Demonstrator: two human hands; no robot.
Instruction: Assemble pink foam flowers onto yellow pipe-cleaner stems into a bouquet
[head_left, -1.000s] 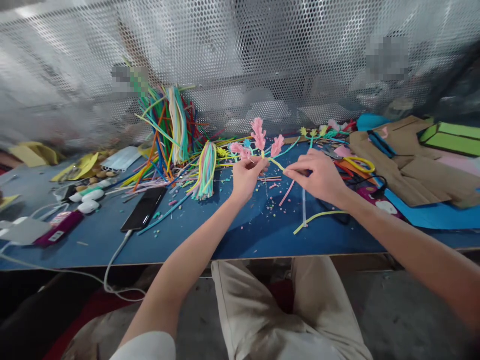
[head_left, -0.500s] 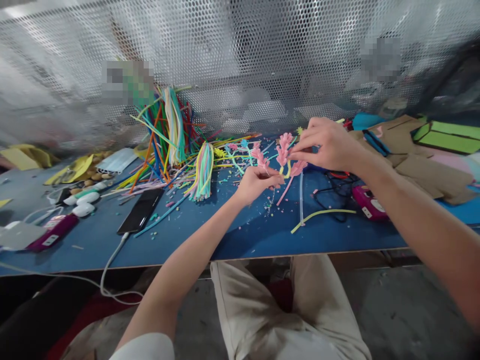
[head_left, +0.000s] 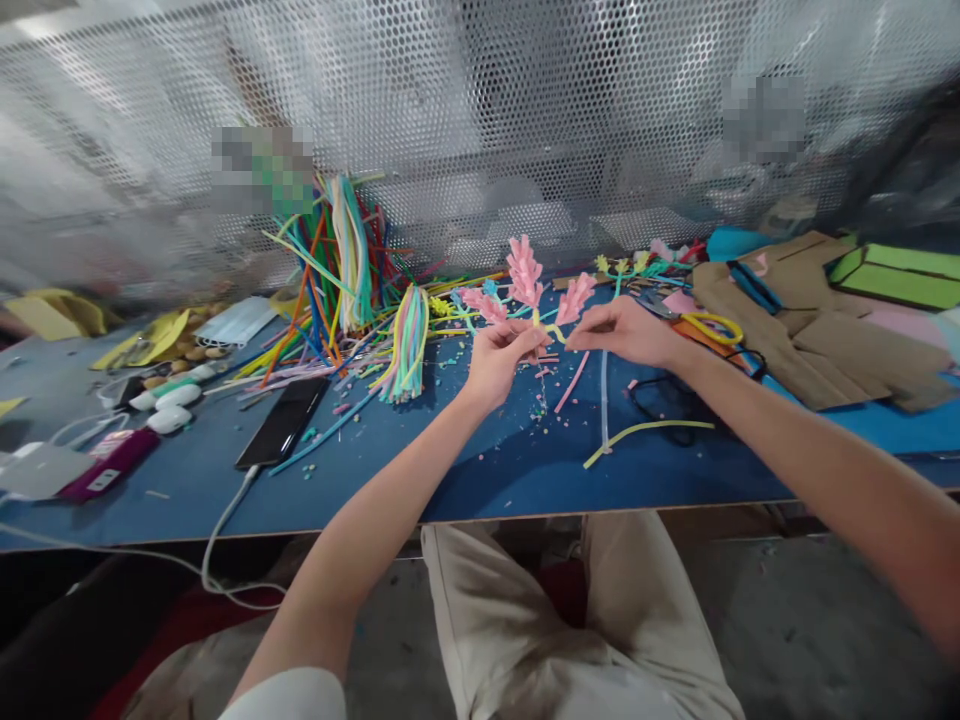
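Above the blue table [head_left: 465, 480], my left hand [head_left: 499, 358] is closed round the stems of a pink pipe-cleaner flower sprig [head_left: 525, 275] with three fuzzy pink heads. My right hand [head_left: 626, 330] pinches a yellow pipe-cleaner end [head_left: 555, 332] right beside the sprig's stems, just under the right pink head. Both hands are raised a little over the table top, nearly touching each other.
A heap of coloured pipe cleaners [head_left: 345, 270] lies at the back left, with a black phone [head_left: 283, 420] and its white cable in front. Yellow-handled scissors [head_left: 712, 325], brown card pieces [head_left: 810, 320] and a green box [head_left: 900, 275] sit at the right. A perforated metal screen [head_left: 480, 120] stands behind.
My right hand lifted up over the sprig half a second ago, then came back down to its base. The sprig now stands upright again in my left hand.
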